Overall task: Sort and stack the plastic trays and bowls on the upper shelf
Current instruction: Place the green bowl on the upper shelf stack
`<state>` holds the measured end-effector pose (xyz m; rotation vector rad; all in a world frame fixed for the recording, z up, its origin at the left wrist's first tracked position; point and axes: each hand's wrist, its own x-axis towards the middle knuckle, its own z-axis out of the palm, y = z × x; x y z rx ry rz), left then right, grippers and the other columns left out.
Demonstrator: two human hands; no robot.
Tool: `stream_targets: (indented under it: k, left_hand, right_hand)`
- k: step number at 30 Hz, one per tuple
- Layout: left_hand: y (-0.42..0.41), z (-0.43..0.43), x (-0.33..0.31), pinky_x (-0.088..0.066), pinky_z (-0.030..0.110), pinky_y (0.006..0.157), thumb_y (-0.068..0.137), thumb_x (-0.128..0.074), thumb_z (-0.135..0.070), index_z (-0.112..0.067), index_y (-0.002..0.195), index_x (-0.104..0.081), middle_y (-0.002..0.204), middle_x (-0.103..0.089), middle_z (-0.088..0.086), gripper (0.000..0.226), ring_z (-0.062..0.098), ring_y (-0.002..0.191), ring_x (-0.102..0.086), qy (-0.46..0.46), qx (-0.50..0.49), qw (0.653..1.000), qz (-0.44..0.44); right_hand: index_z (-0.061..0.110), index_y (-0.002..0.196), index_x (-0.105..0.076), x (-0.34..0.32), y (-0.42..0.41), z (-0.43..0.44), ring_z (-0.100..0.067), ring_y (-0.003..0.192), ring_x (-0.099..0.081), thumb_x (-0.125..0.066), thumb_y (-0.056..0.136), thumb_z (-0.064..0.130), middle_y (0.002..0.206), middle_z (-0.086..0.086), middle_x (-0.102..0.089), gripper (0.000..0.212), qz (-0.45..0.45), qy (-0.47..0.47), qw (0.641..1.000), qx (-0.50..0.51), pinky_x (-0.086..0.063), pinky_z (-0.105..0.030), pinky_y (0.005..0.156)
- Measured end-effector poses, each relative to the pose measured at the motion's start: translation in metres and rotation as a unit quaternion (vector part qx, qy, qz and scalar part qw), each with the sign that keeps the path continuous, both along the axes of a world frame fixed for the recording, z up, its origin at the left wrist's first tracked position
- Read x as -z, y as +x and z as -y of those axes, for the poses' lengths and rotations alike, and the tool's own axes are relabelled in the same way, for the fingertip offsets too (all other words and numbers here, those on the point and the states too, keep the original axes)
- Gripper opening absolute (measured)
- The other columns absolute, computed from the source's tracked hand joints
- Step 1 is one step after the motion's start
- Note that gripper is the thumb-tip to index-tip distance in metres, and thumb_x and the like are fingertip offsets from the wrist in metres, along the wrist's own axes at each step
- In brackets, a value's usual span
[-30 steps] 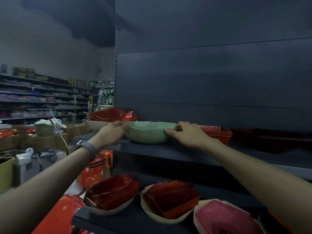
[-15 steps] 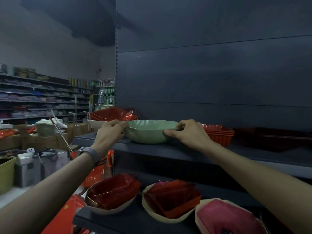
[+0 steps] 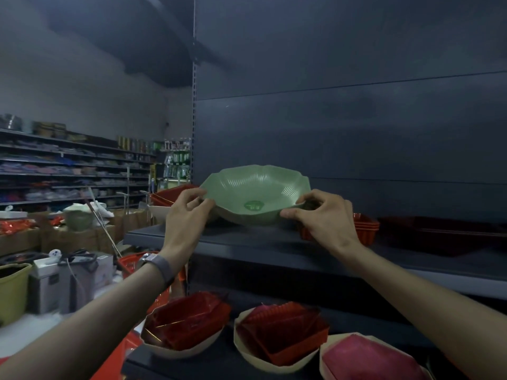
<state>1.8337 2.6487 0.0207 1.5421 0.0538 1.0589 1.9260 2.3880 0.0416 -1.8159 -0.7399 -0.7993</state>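
Observation:
A pale green scalloped plastic bowl [image 3: 255, 193] is tilted toward me over the upper shelf [image 3: 247, 239], its inside and a green sticker showing. My left hand [image 3: 186, 215] pinches its left rim and my right hand [image 3: 323, 218] pinches its right rim. Whether the bowl's base touches the shelf I cannot tell. Behind my right hand sits a small stack of red trays [image 3: 366, 229]. Left of the bowl a cream bowl [image 3: 159, 211] holds red trays [image 3: 167, 194]. Dark trays [image 3: 444, 234] lie at the shelf's far right.
On the lower shelf [image 3: 219, 363] three cream bowls hold red trays: left [image 3: 178, 349], middle [image 3: 252, 355] and right [image 3: 329, 349]. An orange basket [image 3: 129, 266] sits below my left wrist. Boxes and an olive bucket [image 3: 12, 292] crowd the left floor. Stocked store shelves [image 3: 68, 171] fill the background.
Both hands have lifted and tipped the green bowl toward me, so its inside now shows. It stood level on the upper shelf before.

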Motion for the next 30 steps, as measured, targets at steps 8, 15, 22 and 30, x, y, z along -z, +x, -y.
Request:
stream_targets:
  k: [8, 15, 22, 30]
  left_hand:
    - [0.005, 0.037, -0.018, -0.060, 0.053, 0.096, 0.095, -0.066, -0.003, -0.032, 0.158, -0.027, 0.134, -0.068, 0.009, 0.080, 0.031, 0.104, -0.077, -0.111, 0.194, 0.975, -0.019]
    - [0.028, 0.081, -0.014, -0.051, 0.044, 0.111, 0.049, -0.106, -0.032, -0.048, 0.161, -0.003, 0.144, -0.060, -0.002, 0.154, 0.014, 0.128, -0.064, 0.013, 0.251, 0.968, -0.011]
    - [0.055, 0.138, -0.021, -0.058, 0.053, 0.100, 0.039, -0.105, -0.051, -0.033, 0.087, -0.064, 0.111, -0.079, -0.005, 0.065, 0.018, 0.110, -0.073, 0.143, 0.139, 0.979, 0.043]
    - [0.085, 0.224, -0.037, -0.059, 0.049, 0.099, 0.038, -0.107, -0.037, -0.021, 0.089, -0.065, 0.107, -0.080, -0.002, 0.068, 0.016, 0.106, -0.076, 0.133, 0.191, 0.971, 0.057]
  right_hand:
    - [0.027, 0.079, -0.076, -0.006, -0.007, 0.033, -0.018, 0.080, -0.072, -0.098, 0.060, 0.047, 0.078, 0.000, -0.077, 0.035, 0.027, 0.039, 0.999, -0.002, -0.056, -0.034, 0.077]
    - [0.027, 0.078, -0.076, -0.005, -0.011, 0.078, -0.018, 0.083, -0.075, -0.099, 0.062, 0.044, 0.080, 0.003, -0.078, 0.033, 0.014, 0.075, 0.997, 0.019, -0.060, -0.041, 0.082]
    - [0.024, 0.082, -0.077, -0.018, -0.026, 0.147, -0.008, 0.079, -0.074, -0.100, 0.062, 0.040, 0.079, 0.011, -0.077, 0.034, 0.001, 0.086, 0.994, 0.060, -0.060, -0.023, 0.075]
    - [0.030, 0.090, -0.078, -0.023, -0.022, 0.235, 0.008, 0.089, -0.071, -0.098, 0.060, 0.054, 0.089, 0.015, -0.077, 0.044, -0.005, 0.082, 0.990, 0.117, -0.055, -0.011, 0.080]
